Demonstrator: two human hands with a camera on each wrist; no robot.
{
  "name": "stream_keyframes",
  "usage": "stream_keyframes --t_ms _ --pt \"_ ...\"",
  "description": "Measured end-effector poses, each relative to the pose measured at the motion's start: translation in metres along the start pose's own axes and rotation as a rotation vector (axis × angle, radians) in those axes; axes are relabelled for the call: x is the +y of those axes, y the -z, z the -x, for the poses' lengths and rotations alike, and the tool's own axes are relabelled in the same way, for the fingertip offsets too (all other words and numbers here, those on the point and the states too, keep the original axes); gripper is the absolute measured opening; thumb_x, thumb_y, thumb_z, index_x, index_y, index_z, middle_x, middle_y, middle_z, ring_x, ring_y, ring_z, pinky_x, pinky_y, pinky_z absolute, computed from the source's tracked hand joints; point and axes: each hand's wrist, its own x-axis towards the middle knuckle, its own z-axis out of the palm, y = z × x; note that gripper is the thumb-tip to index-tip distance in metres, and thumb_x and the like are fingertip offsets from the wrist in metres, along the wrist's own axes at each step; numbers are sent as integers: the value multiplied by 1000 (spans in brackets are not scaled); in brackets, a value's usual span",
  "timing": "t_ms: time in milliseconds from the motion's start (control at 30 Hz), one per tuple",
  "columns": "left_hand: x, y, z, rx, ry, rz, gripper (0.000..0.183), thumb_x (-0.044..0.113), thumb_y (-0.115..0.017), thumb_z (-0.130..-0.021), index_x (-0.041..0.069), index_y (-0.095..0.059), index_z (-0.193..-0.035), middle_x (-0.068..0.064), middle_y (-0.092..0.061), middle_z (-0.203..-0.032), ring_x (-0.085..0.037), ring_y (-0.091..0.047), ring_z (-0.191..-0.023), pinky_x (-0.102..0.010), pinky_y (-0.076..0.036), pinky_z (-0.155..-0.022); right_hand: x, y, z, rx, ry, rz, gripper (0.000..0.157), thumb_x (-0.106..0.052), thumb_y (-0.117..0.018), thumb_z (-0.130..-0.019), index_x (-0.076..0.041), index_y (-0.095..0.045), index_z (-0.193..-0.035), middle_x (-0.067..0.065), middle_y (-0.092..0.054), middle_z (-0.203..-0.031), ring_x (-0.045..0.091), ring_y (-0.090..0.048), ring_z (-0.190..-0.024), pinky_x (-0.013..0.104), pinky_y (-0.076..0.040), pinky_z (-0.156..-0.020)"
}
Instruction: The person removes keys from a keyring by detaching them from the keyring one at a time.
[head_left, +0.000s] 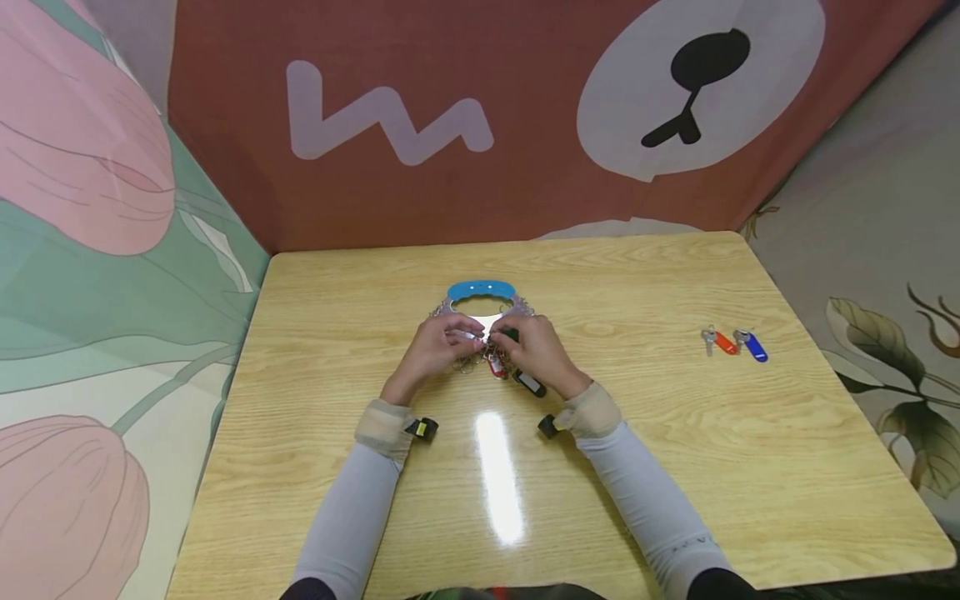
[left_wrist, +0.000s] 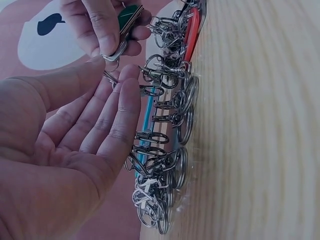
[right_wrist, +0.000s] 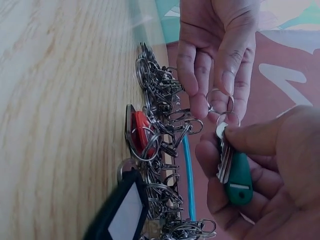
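Note:
My right hand (head_left: 542, 348) grips a silver key (right_wrist: 225, 162) with a green key tag (right_wrist: 241, 182), its thumb pressed on the key's head. A small ring (right_wrist: 228, 118) joins the key's end to a metal ring at the fingertips of my left hand (head_left: 438, 342). My left thumb and index finger pinch that metal ring, the other fingers extended. Both hands meet over a metal key holder with a blue grip (head_left: 482, 289). Several clips and split rings (left_wrist: 167, 135) hang along the holder. A red tag (right_wrist: 144, 132) and a black tag (head_left: 530, 383) lie among them.
On the right of the wooden table (head_left: 637, 475) lie a key with a red-orange tag (head_left: 725, 342) and one with a blue tag (head_left: 756, 347). A brown printed cloth (head_left: 375, 200) rises behind the table's far edge.

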Motion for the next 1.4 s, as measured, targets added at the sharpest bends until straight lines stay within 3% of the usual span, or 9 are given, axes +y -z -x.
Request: stream_keyframes --t_ms 167,300,400,533,633,733,1067,1233,1400 --pt "1 0 1 -11 3 14 25 -1 -77 -95 -3 -72 -119 -20 -73 -124 -33 -75 -108 -34 -63 -89 3 -1 0 7 -43 41 6 -7 -74 -98 -4 -80 -97 8 -78 -92 17 -67 -73 36 -57 -71" --pt "1 -1 1 -17 -2 23 25 -1 -75 -96 -3 -71 -120 -21 -73 -124 -34 -74 -110 -35 -63 -91 5 0 0 41 -78 33 7 -8 -74 -99 -5 -80 -98 8 -80 -96 20 -72 -80 41 -59 -78" --pt "1 -1 1 -11 -13 15 24 0 -76 -96 -4 -72 -120 -22 -72 -125 -37 -74 -111 -39 -63 -92 5 5 -1 79 -87 -5 9 -9 -75 -99 -3 -81 -102 11 -81 -100 17 -63 -65 40 -56 -72" --pt "0 -1 0 -5 -29 -5 23 1 -76 -96 -4 -72 -118 -21 -72 -124 -36 -74 -109 -39 -63 -92 6 14 -2 116 -117 -33 13 -8 -77 -97 -1 -81 -106 16 -80 -106 26 -71 -76 44 -59 -81" --pt "-1 -1 -1 -9 -48 -18 21 -2 -75 -95 -5 -72 -116 -19 -73 -120 -33 -75 -106 -35 -63 -90 9 21 -2 128 -153 -60 14 -7 -79 -95 1 -81 -107 19 -79 -109 37 -74 -108 52 -59 -97" --pt "-2 -2 -1 -18 -57 -23 21 -5 -74 -94 -8 -72 -115 -19 -73 -119 -32 -75 -105 -33 -63 -89 14 30 0 142 -183 -80 14 -5 -78 -96 3 -80 -106 21 -79 -107 38 -75 -100 51 -61 -90" --pt "-1 0 0 -28 2 -23 21 -2 -75 -95 -4 -73 -116 -20 -71 -122 -34 -73 -110 -34 -62 -92 47 73 21 159 -300 -26 15 -11 -76 -99 1 -80 -107 17 -80 -96 33 -75 -83 23 -53 -63" --pt "-1 1 1 -46 -5 -39 20 -1 -75 -95 -3 -74 -115 -19 -73 -122 -32 -73 -110 -34 -62 -92 79 104 43 128 -385 67 18 -15 -74 -101 0 -80 -109 19 -80 -99 32 -74 -86 27 -53 -66" --pt "0 2 1 -50 -30 -45 20 0 -74 -96 -3 -74 -115 -19 -73 -122 -32 -72 -110 -35 -61 -93 112 139 64 116 -465 117 21 -17 -74 -101 2 -79 -108 22 -78 -97 23 -70 -70 30 -52 -59"
